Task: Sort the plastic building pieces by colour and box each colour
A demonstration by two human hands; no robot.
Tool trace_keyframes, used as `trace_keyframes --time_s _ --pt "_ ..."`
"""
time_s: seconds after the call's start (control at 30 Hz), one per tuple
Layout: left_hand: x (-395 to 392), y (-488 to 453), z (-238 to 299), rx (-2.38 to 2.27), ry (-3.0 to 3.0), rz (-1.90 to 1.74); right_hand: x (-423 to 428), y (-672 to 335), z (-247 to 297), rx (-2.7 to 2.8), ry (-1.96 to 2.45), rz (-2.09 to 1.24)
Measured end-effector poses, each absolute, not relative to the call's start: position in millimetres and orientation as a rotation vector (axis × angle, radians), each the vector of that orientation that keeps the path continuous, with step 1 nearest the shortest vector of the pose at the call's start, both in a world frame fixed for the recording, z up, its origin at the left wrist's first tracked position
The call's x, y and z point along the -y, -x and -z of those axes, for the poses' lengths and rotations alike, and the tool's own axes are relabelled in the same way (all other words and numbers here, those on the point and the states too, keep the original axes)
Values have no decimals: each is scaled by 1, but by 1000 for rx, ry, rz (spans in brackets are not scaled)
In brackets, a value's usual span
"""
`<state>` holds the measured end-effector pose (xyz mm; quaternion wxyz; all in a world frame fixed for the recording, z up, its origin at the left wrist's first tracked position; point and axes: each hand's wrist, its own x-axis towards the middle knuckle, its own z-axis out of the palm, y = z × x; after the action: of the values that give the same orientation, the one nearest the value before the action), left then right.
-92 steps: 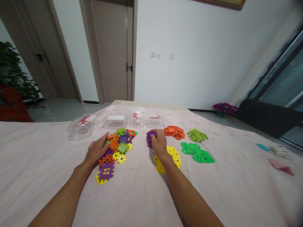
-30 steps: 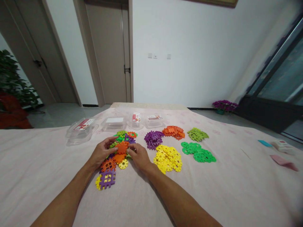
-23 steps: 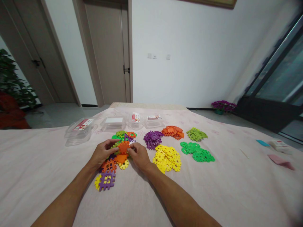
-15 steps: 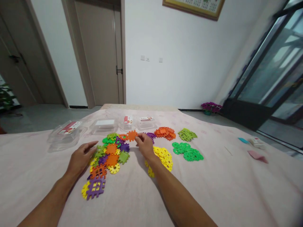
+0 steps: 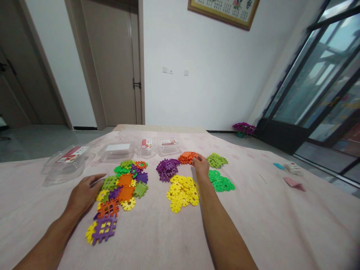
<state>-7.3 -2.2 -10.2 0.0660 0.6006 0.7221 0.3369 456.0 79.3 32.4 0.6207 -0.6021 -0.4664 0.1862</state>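
My left hand lies at the left edge of a mixed heap of interlocking plastic pieces, its fingers stretched out and holding nothing. Orange, purple, green and yellow pieces are jumbled there, with a purple window-shaped piece at the near end. Farther right, the fingers of my right hand are pinched together at the right side of an orange pile. An orange interlocking piece is at those fingertips, partly hidden by them. Beside this pile are a purple pile, yellow flower-shaped discs and green discs.
Light green pieces lie beyond my right wrist. Clear plastic boxes line the back left of the cloth-covered table. At the right are a small white block, a blue piece and a pink cloth.
My right hand has carried an orange piece from above the mixed heap rightward to the orange pile. My left hand stays beside the heap. The view has shifted slightly right.
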Motion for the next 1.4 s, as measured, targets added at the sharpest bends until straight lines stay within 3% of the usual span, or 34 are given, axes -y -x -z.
trace_keyframes --time_s 0.23,0.53,0.93,1.23,1.4 --pt "3 6 8 -2179 -1824 -986 -73 -420 -43 1181 1405 -414" --pt "7 0 3 -2087 -1785 -1035 -12 -294 -44 2054 1035 -507" --pt "2 1 8 -2092 -1872 -959 -41 -245 -36 2607 710 -188" --pt "4 -2 2 -2093 -1873 -955 -39 -243 -34 2532 788 -211" --pt "4 -1 3 -2098 -1858 -929 -48 -280 -43 2125 1135 -275"
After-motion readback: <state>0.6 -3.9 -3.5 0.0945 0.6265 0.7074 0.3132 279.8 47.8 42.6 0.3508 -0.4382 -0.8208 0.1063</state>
